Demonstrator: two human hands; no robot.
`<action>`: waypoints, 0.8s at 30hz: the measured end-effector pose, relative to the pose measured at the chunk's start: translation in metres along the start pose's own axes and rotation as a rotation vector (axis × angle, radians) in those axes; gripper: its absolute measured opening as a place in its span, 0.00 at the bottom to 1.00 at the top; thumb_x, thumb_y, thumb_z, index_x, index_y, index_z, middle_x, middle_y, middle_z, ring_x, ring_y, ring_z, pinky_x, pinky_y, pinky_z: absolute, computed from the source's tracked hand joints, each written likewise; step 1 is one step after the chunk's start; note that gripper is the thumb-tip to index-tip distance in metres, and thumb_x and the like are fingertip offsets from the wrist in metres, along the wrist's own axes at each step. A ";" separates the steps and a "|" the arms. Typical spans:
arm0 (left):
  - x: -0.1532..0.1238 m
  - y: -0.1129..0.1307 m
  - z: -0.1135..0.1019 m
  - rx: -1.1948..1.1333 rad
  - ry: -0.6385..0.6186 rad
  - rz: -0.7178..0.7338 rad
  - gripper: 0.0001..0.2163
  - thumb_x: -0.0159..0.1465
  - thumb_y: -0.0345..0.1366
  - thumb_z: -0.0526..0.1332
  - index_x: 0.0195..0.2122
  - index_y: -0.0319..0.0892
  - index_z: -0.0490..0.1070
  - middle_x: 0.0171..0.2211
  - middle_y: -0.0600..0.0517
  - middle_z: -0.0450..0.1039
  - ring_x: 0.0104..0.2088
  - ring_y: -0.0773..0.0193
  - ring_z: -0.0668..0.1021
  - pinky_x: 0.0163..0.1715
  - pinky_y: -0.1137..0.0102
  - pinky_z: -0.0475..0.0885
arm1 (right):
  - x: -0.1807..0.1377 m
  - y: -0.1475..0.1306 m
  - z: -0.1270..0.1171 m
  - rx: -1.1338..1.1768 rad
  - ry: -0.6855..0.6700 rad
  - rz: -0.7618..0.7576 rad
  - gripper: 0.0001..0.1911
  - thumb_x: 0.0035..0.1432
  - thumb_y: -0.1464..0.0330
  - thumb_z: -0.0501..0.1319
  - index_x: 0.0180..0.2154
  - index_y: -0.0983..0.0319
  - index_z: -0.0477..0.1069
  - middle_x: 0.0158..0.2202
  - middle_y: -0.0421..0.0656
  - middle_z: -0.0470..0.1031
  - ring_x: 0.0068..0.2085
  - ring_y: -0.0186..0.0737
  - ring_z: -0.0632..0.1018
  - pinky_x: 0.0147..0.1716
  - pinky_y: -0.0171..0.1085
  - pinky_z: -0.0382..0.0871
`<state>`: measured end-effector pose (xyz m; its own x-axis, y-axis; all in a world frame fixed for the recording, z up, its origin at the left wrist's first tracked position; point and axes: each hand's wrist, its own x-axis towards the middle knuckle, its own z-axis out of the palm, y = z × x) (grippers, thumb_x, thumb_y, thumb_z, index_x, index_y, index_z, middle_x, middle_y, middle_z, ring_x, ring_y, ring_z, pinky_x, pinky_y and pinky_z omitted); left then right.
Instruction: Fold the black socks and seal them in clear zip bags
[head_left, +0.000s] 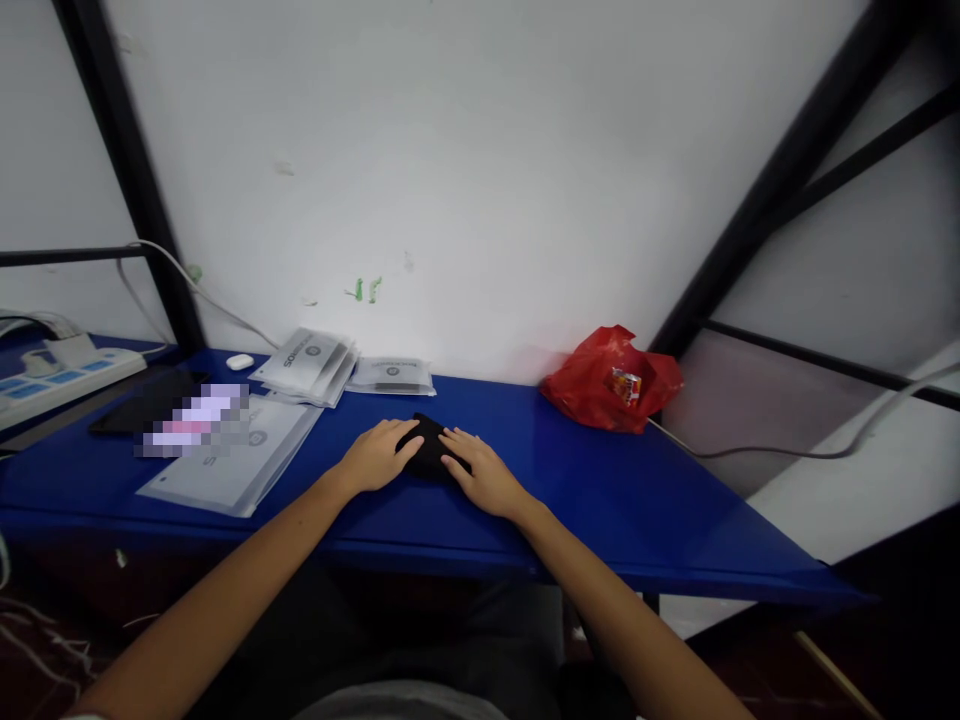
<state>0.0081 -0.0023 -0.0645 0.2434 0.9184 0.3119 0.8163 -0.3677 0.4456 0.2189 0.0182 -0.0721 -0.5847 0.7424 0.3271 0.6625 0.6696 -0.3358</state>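
A small black folded item [429, 448], cloth-like in look, lies on the blue table in front of me. My left hand [380, 455] rests on its left side, palm down, with fingers stretched over the near and left edge. From the other side my right hand [480, 470] lies on its right part, fingers flat and slightly spread. Both hands touch the black item without wrapping round it. What kind of thing it is, I cannot tell, as the hands cover its sides.
Translucent zip bags [304, 362] lie stacked near the wall, with a larger bag [232, 465] and a flat bag [394, 375] close by. A red plastic bag [611, 385] sits at the right. Leftward are a white case [240, 362] and a power strip [75, 385]. The blue table [592, 500] meets the wall.
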 end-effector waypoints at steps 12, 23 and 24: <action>-0.034 -0.028 -0.043 0.303 0.198 -0.065 0.13 0.65 0.35 0.49 0.47 0.39 0.69 0.45 0.46 0.72 0.47 0.57 0.72 0.49 0.63 0.66 | 0.012 -0.010 -0.008 0.047 0.118 -0.043 0.24 0.63 0.58 0.48 0.57 0.60 0.63 0.60 0.49 0.60 0.61 0.45 0.61 0.60 0.51 0.53; -0.058 -0.058 -0.058 0.455 0.159 -0.332 0.13 0.65 0.36 0.51 0.44 0.37 0.70 0.42 0.44 0.70 0.45 0.54 0.70 0.43 0.63 0.67 | 0.041 -0.036 0.011 0.009 -0.050 -0.100 0.25 0.63 0.58 0.47 0.56 0.62 0.63 0.61 0.51 0.59 0.62 0.47 0.59 0.60 0.51 0.53; -0.059 -0.060 -0.059 0.469 0.151 -0.352 0.13 0.65 0.36 0.51 0.44 0.37 0.70 0.41 0.44 0.70 0.45 0.54 0.70 0.43 0.64 0.67 | 0.043 -0.037 0.012 0.007 -0.057 -0.107 0.25 0.63 0.58 0.47 0.56 0.62 0.63 0.61 0.51 0.59 0.62 0.47 0.59 0.60 0.51 0.53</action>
<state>-0.0856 -0.0430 -0.0600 -0.1323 0.9296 0.3440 0.9865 0.0897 0.1369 0.1632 0.0255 -0.0562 -0.6775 0.6665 0.3110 0.5916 0.7451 -0.3080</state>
